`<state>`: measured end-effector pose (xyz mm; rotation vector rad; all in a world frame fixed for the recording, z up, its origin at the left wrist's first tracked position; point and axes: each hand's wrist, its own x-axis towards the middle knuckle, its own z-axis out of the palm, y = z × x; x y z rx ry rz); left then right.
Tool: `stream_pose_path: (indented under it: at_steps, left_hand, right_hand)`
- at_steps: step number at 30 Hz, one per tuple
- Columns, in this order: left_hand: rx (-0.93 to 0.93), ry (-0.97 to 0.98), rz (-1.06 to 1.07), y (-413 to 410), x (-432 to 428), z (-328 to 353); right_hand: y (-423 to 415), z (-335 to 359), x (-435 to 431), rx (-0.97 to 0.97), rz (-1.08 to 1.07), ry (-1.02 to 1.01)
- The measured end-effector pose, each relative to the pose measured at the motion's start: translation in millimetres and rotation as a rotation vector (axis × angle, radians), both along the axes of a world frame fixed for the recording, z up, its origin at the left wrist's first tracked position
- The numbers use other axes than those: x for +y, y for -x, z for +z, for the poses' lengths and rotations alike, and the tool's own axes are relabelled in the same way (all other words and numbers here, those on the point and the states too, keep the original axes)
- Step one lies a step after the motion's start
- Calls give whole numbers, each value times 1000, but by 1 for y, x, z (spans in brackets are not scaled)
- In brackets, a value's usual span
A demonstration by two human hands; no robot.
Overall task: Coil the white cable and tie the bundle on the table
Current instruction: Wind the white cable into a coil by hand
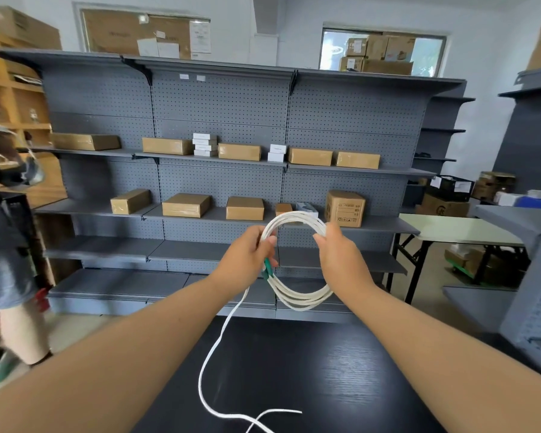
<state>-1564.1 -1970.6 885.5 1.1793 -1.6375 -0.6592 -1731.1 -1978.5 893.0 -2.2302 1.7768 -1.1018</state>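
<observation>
Curled round one side of the coil, the left grip point(247, 257) pinches several turns of the white cable point(297, 298) together, most likely so the loops cannot spring apart while more cable is gathered. A green piece point(267, 268) shows just under its fingers, against the strands; whether it is a plug or a tie I cannot tell. From that same spot a loose tail point(213, 354) hangs down and snakes across the near part of the dark bench point(325, 370), running out of view at the bottom edge, so by my reading the coiling is unfinished and no tying has begun. To the right, the bundle forms a rough upright ring of several turns, held in the air above the far end of the bench and not resting on it. The strands look pale, slightly stiff and unevenly stacked. Farthest right, the right grip point(338, 254) closes on the upper right of the ring, apparently to steady its shape and guide the next turn.
</observation>
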Motion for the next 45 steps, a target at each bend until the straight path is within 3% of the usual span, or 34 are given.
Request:
stream_pose_path:
  at_steps: [11, 18, 23, 30, 34, 45]
  left_hand:
    - [-308, 43, 61, -9, -11, 8]
    - [-515, 35, -22, -12, -14, 10]
    - [-449, -8, -68, -15, -16, 9]
    - [-3, -152, -152, -10, -4, -5]
    - [99, -155, -127, -9, 3, -13]
    - [-244, -3, -69, -12, -6, -8]
  right_hand:
    - [-3, -6, -3, -7, 80, -9]
    - [-10, 6, -5, 291, 162, -53]
    - [-11, 6, -9, 483, 114, 15]
    - [-11, 2, -7, 362, 64, -14]
    - [-7, 0, -10, 204, -10, -37]
    - [-2, -9, -12, -56, -11, -47]
